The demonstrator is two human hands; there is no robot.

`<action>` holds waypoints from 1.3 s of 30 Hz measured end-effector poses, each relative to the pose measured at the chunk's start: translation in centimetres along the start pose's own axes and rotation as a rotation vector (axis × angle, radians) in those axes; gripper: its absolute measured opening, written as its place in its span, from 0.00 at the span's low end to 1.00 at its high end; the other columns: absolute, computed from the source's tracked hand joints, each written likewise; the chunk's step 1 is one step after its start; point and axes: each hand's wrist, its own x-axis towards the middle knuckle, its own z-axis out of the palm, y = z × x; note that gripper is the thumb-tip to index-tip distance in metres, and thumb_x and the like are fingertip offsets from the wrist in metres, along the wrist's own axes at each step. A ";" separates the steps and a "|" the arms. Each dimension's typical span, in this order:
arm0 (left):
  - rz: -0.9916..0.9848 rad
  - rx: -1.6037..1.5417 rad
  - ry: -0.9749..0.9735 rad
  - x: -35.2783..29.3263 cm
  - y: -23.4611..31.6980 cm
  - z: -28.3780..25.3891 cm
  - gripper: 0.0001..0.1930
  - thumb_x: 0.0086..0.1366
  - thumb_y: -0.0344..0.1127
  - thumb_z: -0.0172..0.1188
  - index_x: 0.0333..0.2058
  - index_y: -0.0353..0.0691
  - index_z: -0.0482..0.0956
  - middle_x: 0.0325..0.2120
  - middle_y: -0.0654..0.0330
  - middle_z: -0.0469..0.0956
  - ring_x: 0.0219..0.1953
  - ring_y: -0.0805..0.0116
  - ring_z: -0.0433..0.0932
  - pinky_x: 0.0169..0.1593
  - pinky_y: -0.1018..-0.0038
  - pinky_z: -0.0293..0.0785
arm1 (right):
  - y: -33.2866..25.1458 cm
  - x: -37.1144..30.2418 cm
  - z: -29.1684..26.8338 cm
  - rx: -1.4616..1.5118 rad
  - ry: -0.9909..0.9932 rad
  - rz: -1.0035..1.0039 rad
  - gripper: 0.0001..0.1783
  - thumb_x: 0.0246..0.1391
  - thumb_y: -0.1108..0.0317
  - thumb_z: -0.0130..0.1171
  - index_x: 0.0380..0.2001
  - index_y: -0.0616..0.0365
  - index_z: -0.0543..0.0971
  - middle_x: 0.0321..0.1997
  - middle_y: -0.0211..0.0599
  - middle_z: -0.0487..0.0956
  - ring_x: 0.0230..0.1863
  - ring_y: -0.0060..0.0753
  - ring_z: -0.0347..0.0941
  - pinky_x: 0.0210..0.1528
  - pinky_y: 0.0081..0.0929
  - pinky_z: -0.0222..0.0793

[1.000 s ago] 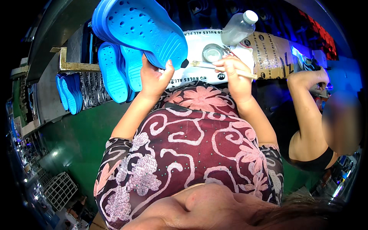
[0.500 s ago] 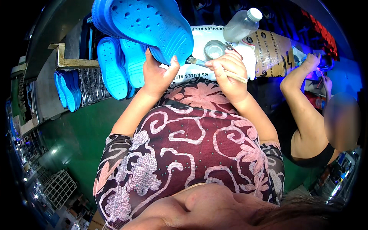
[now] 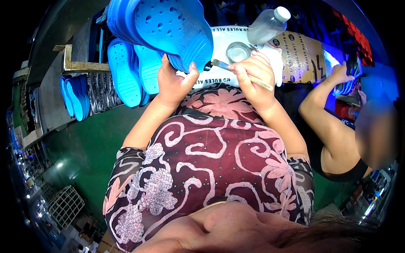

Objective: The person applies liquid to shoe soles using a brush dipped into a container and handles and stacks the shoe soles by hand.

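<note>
My left hand (image 3: 175, 84) grips the near end of a large blue foam clog (image 3: 187, 46) with a holed surface, its thumb pressed against the edge. The clog is raised and tilted in front of me, and the fingers behind it are hidden. In my right hand (image 3: 258, 80) is a flat paintbrush (image 3: 259, 83) with a pale handle, held closed between thumb and fingers. Its bristles point left, just beside the clog's near end; I cannot tell whether they touch. Behind the right hand stands a round clear glass dish (image 3: 238, 52).
A clear bottle (image 3: 265, 28) with a white cap stands behind the dish. White printed wrapping (image 3: 223, 36) and brown printed wrapping (image 3: 299, 59) cover the work surface. More blue clogs (image 3: 124, 76) lie at left by a metal frame (image 3: 86, 67). At right, a co-worker's arm (image 3: 322, 101) reaches forward.
The clog has turned slightly in my left hand and shifted a little right. The brush has moved slightly right. The co-worker's hand now holds something blue and strappy.
</note>
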 end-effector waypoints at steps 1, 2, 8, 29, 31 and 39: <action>0.000 0.000 -0.001 0.0 -0.1 0.0 0.26 0.48 0.25 0.59 0.45 0.27 0.59 0.29 0.50 0.76 0.28 0.62 0.78 0.34 0.74 0.73 | 0.2 -0.1 -0.1 0.010 0.037 -0.011 0.09 0.50 0.67 0.52 0.21 0.57 0.78 0.20 0.30 0.76 0.24 0.30 0.70 0.41 0.29 0.59; 0.023 0.015 0.004 -0.1 -0.4 0.0 0.26 0.48 0.25 0.59 0.45 0.28 0.59 0.28 0.50 0.76 0.28 0.61 0.78 0.33 0.74 0.73 | 0.3 -0.2 -0.1 0.020 0.074 -0.021 0.09 0.50 0.67 0.52 0.21 0.57 0.78 0.20 0.31 0.76 0.24 0.31 0.70 0.41 0.29 0.59; 0.056 0.028 0.002 -0.3 -0.1 0.2 0.26 0.46 0.24 0.60 0.44 0.30 0.60 0.27 0.51 0.76 0.27 0.60 0.78 0.33 0.73 0.73 | -0.3 0.2 0.7 0.095 0.051 -0.083 0.07 0.45 0.66 0.58 0.18 0.55 0.78 0.14 0.29 0.71 0.21 0.31 0.67 0.36 0.27 0.59; 0.208 -0.012 -0.006 1.1 1.0 -0.1 0.13 0.46 0.24 0.58 0.34 0.33 0.75 0.29 0.55 0.75 0.28 0.62 0.75 0.33 0.72 0.71 | -0.4 0.1 0.5 0.189 0.162 -0.018 0.09 0.46 0.67 0.56 0.16 0.57 0.77 0.15 0.30 0.72 0.20 0.32 0.67 0.36 0.28 0.59; 0.229 0.090 -0.100 1.3 1.5 -0.5 0.14 0.48 0.26 0.58 0.37 0.34 0.75 0.31 0.54 0.75 0.32 0.61 0.75 0.37 0.70 0.71 | -0.6 0.3 0.6 0.148 0.089 -0.016 0.08 0.46 0.67 0.56 0.17 0.57 0.76 0.15 0.30 0.72 0.20 0.32 0.67 0.36 0.28 0.59; 0.207 0.244 -0.311 1.1 1.5 -1.4 0.25 0.51 0.33 0.59 0.49 0.37 0.68 0.47 0.51 0.68 0.50 0.56 0.66 0.54 0.64 0.60 | -0.6 0.1 -0.6 -0.022 0.083 -0.066 0.06 0.44 0.69 0.57 0.17 0.55 0.77 0.16 0.29 0.72 0.20 0.32 0.66 0.34 0.28 0.58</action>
